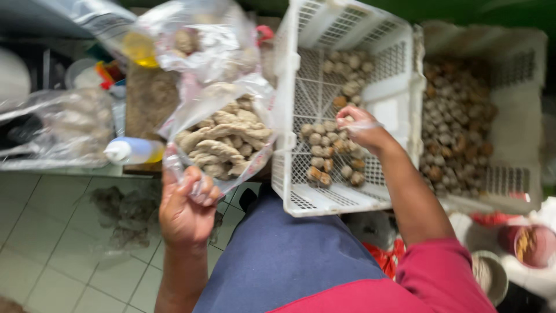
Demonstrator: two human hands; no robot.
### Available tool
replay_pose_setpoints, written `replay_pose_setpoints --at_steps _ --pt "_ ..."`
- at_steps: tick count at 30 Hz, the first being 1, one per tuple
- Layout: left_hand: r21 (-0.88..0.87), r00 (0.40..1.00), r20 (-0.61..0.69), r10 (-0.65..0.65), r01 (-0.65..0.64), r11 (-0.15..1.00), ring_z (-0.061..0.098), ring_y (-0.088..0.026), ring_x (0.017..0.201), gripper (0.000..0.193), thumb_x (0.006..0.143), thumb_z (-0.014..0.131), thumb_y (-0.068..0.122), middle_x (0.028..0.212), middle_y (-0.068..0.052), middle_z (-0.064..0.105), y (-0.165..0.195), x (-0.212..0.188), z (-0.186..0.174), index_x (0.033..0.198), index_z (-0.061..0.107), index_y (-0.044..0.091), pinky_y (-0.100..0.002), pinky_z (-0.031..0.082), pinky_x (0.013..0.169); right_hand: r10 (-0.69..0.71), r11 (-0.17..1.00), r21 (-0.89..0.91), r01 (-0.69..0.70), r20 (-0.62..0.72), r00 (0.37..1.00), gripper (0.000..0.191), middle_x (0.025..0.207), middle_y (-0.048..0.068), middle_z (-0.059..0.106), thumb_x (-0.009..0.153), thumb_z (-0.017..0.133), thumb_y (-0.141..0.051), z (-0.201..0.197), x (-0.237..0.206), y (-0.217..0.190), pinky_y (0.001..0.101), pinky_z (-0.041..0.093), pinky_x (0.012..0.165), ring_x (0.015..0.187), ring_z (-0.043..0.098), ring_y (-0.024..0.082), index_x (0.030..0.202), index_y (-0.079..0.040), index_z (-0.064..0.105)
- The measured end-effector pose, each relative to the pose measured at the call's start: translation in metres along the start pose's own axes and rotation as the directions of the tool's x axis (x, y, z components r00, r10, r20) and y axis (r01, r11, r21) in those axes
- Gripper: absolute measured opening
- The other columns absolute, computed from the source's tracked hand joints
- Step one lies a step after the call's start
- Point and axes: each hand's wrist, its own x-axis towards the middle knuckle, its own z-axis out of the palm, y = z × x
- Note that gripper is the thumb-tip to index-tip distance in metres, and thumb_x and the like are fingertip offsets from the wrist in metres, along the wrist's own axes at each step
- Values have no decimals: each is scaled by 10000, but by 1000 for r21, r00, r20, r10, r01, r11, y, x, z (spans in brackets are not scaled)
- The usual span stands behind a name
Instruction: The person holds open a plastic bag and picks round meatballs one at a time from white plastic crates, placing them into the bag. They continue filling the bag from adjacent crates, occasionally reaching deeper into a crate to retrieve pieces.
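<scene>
My left hand (186,210) grips the lower edge of a clear plastic bag (223,142) filled with pale, lumpy dough-like pieces. The bag hangs open in front of me, left of a white plastic crate (347,200) resting on my lap. My right hand (362,128), in a thin clear glove, reaches into the crate and closes on one or two of the small round brownish balls (324,153) lying on its floor. More of the same balls lie further back in the crate.
A second white crate (521,104) full of browner balls stands to the right. Other filled plastic bags (58,124) and a squeeze bottle (133,150) lie on a counter at left. Tiled floor (52,261) below holds empty bags; bowls (533,246) sit at lower right.
</scene>
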Motion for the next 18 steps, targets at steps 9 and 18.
replay_pose_setpoints --at_steps 9,18 --pt "20 998 -60 6 -5 1000 418 -125 733 717 988 532 45 898 -7 441 1 3 10 1644 313 233 -293 402 690 -709 540 -42 841 516 481 161 994 122 652 987 687 -80 120 -50 -126 352 528 757 863 634 203 1135 -21 662" --pt "-17 1000 -4 20 -20 1000 428 -132 748 696 991 557 59 916 -9 444 6 -2 5 1629 333 225 -295 406 689 -402 912 -98 398 -20 915 199 1021 131 714 1030 633 -76 30 -24 -86 282 559 757 871 664 160 1221 -37 668"
